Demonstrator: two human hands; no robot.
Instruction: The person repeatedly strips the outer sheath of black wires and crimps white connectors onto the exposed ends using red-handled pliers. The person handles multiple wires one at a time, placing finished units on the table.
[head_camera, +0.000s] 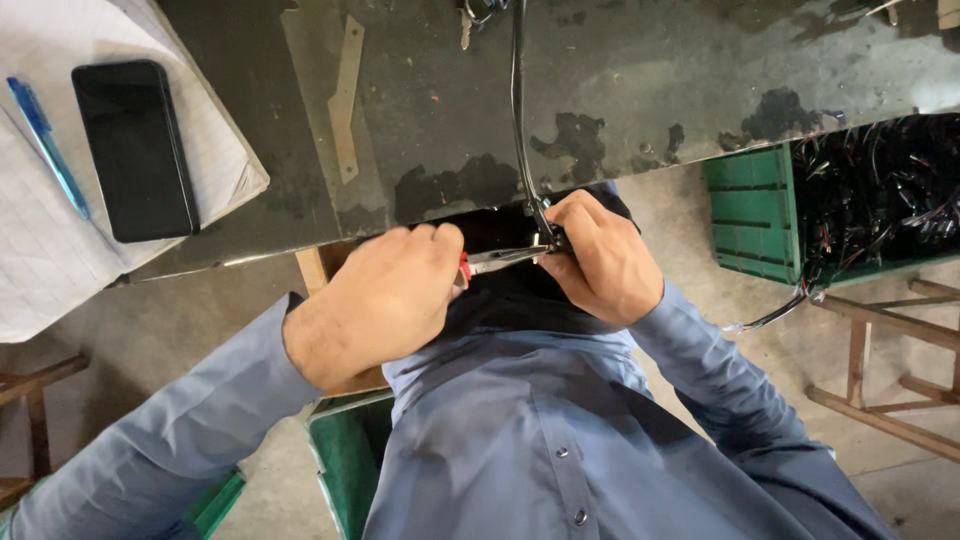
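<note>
Left hand (385, 300) grips pliers (505, 258), right hand (597, 258) pinches black cable (519, 110) at bench (620, 80) edge — cable prob. light, floppy — hold nr the end

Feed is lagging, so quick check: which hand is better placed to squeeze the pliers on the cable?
Left, likely. The left hand already wraps the pliers, tips at the cable; the right hand pinches the cable's end.

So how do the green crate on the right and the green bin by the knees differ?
The green crate sits right of the table, in full light, packed with black wire bundles. The green bin sits below the left hand, shadowed, its contents hidden. Both are green plastic.
</note>
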